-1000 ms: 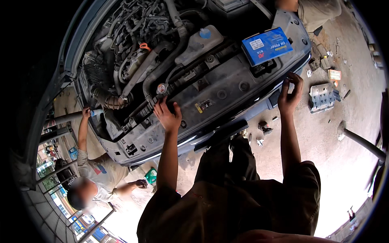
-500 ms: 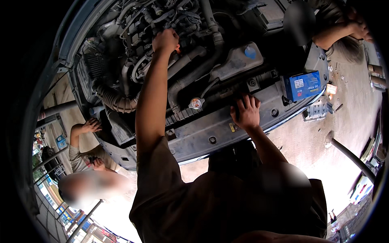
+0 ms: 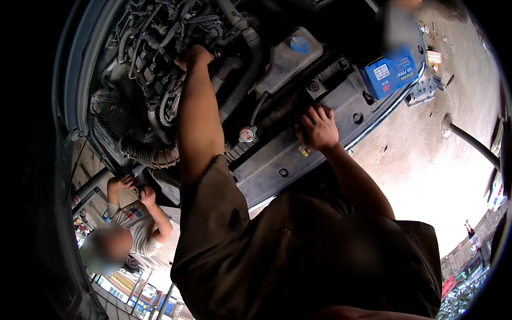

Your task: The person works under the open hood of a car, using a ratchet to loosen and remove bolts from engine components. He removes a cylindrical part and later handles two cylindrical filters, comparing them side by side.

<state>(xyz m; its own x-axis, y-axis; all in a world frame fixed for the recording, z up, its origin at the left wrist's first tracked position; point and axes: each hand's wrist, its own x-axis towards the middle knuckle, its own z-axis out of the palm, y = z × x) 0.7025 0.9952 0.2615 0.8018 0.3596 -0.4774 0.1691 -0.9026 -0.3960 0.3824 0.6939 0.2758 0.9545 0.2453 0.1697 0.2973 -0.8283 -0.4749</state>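
Note:
My left hand [image 3: 195, 56] reaches deep into a car's engine bay, among hoses and wiring over the engine [image 3: 146, 64]. Its fingers are curled and partly hidden, so whatever they grip does not show. My right hand [image 3: 318, 128] rests on the front crossmember [image 3: 261, 173], fingers apart and bent toward its inner edge. Between the two hands lie a round radiator cap [image 3: 247, 134] and a pale plastic coolant tank [image 3: 282, 66] with a blue sticker. To the right of my right hand, a blue carton [image 3: 388, 76] sits on the crossmember.
A co-worker [image 3: 140, 221] stands at the left front corner, both hands raised near the car. Another person [image 3: 405, 24], mostly blurred, leans in at the upper right. A ribbed air hose [image 3: 154, 157] runs along the left. A post [image 3: 474, 144] rises from the floor at the right.
The view has turned and shifted. My left hand remains in the engine bay; the orange piece seen beside it no longer shows. The left co-worker has brought both hands together near the car's corner.

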